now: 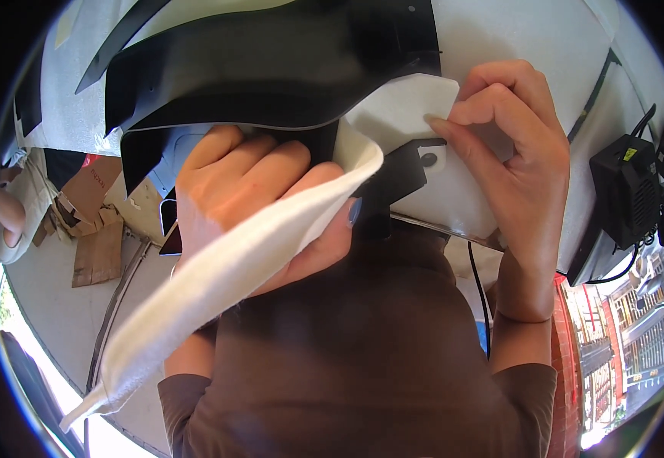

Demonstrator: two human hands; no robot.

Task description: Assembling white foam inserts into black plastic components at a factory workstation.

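A long white felt-like strip (217, 282) runs from the lower left across my left hand and curls over toward the right. My right hand (526, 137) is closed in a pinch on the strip's far end, thumb against fingertips at its edge. My left hand (244, 179) is closed, fingers bent and thumb below, around a black plastic piece (393, 179), partly covered by the strip. That piece has a tab with a hole at its right. What lies inside my left palm is hidden.
A large curved black sheet (286, 65) lies on the white table (530, 34) just beyond my hands. At right is a black boxy device (625, 191) with cables. Torn cardboard (97, 252) lies on the floor at left, near another person's arm (8, 214).
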